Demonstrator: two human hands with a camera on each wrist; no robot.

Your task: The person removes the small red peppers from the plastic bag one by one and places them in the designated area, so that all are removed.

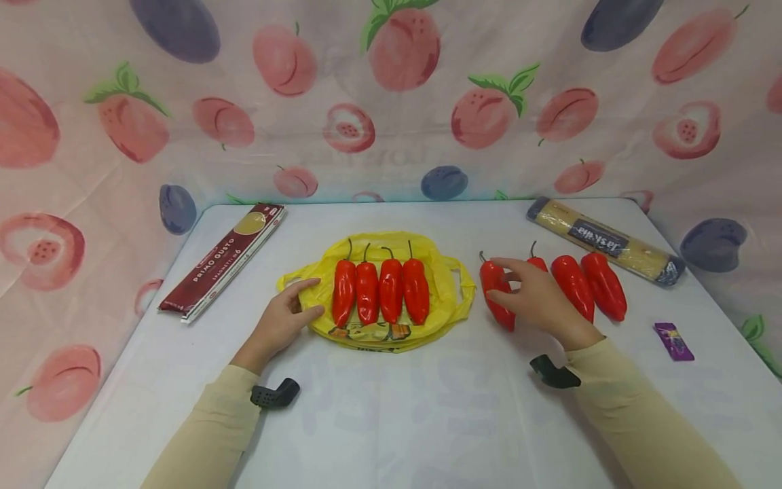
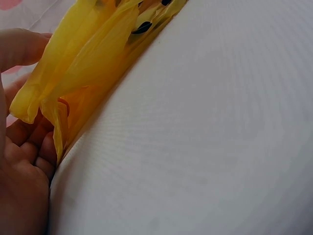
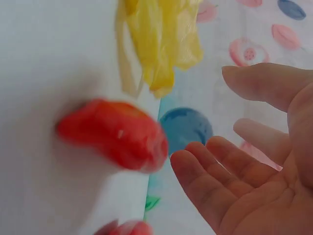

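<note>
A flattened yellow plastic bag (image 1: 449, 305) lies mid-table with several red chili peppers (image 1: 367, 292) side by side on it, stems pointing away. My left hand (image 1: 282, 319) rests at the bag's left edge, thumb and fingers spread apart. In the left wrist view, folds of the yellow bag (image 2: 73, 63) lie between the thumb and the partly hidden fingers. My right hand (image 1: 534, 295) hovers by a single red pepper (image 1: 497, 309) right of the bag. In the right wrist view its fingers (image 3: 205, 181) are extended, with no grip visible on the blurred pepper (image 3: 117, 134).
More red peppers (image 1: 601, 285) lie right of my right hand, one partly covered by it. A maroon spaghetti pack (image 1: 222, 261) lies at back left, a clear pasta pack (image 1: 605, 239) at back right. A small purple packet (image 1: 673, 341) sits near the right edge.
</note>
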